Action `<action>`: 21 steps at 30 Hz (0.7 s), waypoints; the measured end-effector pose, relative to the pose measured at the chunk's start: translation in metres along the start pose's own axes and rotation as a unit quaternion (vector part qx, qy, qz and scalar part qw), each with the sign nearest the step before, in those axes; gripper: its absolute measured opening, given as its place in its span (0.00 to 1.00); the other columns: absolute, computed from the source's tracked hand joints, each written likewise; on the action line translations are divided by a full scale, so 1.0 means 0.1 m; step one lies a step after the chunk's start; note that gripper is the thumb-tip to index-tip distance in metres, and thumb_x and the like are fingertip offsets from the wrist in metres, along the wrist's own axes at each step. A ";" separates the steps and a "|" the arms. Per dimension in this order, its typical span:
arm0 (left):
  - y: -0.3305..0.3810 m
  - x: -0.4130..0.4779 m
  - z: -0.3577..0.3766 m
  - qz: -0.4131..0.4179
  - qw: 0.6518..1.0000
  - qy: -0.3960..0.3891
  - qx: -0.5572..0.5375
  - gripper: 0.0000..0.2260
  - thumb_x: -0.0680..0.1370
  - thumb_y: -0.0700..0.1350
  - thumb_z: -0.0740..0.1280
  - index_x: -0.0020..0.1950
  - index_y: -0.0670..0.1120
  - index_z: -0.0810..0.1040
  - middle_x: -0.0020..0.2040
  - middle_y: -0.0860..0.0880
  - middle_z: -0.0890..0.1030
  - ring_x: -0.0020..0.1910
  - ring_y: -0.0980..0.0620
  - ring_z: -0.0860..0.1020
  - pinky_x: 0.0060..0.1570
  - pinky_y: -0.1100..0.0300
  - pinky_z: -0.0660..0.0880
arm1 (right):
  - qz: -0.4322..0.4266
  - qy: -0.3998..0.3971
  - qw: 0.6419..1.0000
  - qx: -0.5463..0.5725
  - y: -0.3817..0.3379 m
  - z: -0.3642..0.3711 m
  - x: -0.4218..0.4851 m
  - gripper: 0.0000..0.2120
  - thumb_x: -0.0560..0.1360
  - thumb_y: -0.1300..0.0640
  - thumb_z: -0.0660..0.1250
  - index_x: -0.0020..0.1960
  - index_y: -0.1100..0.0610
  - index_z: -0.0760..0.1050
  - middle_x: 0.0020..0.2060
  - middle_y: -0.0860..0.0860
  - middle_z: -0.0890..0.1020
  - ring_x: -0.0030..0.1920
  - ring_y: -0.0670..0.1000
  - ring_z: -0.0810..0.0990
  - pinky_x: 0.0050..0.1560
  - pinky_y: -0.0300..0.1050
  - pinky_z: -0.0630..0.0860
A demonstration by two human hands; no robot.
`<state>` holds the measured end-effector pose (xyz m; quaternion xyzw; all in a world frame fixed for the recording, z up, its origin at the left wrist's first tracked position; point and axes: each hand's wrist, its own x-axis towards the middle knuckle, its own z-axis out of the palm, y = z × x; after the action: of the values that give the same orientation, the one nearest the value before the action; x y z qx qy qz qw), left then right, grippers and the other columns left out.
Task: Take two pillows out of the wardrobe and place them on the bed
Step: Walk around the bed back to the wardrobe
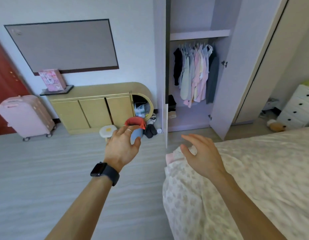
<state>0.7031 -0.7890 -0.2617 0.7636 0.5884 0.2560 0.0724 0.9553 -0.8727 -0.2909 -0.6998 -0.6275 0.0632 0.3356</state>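
Observation:
The lilac wardrobe [200, 34] stands open ahead, its doors swung out to both sides. Shirts [195, 73] hang from its rail and folded clothes lie at its lower left. I see no pillow inside it. The bed [254, 170], under a pale flowered cover, fills the lower right. My left hand [122, 146], with a ring and a black watch on the wrist, reaches forward over the floor, fingers apart and holding nothing. My right hand [202, 155] hovers open over the bed's near corner, also holding nothing.
A low yellow cabinet [91, 108] lines the far wall, with a pink suitcase [25, 115] at its left. A small stool [107, 130], a grey bin with a red liner [135, 125] and dark clothes sit near the wardrobe's left door. A white drawer unit [297, 108] stands right.

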 end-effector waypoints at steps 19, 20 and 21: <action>-0.81 3.66 1.27 0.202 0.966 -0.144 -0.079 0.17 0.80 0.50 0.66 0.68 0.54 0.75 0.65 0.50 0.78 0.62 0.46 0.75 0.59 0.52 0.74 | 0.181 0.124 0.975 -0.038 0.17 1.22 2.57 0.17 0.78 0.50 0.70 0.66 0.49 0.79 0.65 0.49 0.80 0.67 0.53 0.75 0.69 0.53 0.69; -0.80 3.81 1.36 0.210 0.961 -0.156 -0.086 0.17 0.80 0.50 0.66 0.69 0.54 0.75 0.66 0.49 0.77 0.62 0.45 0.75 0.59 0.50 0.74 | 0.190 0.131 0.972 -0.044 0.21 1.29 2.64 0.17 0.78 0.50 0.70 0.66 0.50 0.80 0.64 0.49 0.80 0.66 0.54 0.75 0.68 0.53 0.71; -0.79 3.95 1.46 0.218 0.957 -0.169 -0.094 0.17 0.80 0.50 0.66 0.69 0.53 0.75 0.65 0.49 0.77 0.62 0.45 0.75 0.59 0.49 0.75 | 0.205 0.136 0.968 -0.047 0.25 1.35 2.71 0.17 0.78 0.50 0.70 0.66 0.49 0.80 0.64 0.48 0.80 0.65 0.55 0.75 0.66 0.53 0.73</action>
<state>0.7746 -0.3682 -0.2984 0.8950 0.3603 0.1869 0.1849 0.9631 -0.5697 -0.3179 -0.8303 -0.4213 0.0050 0.3649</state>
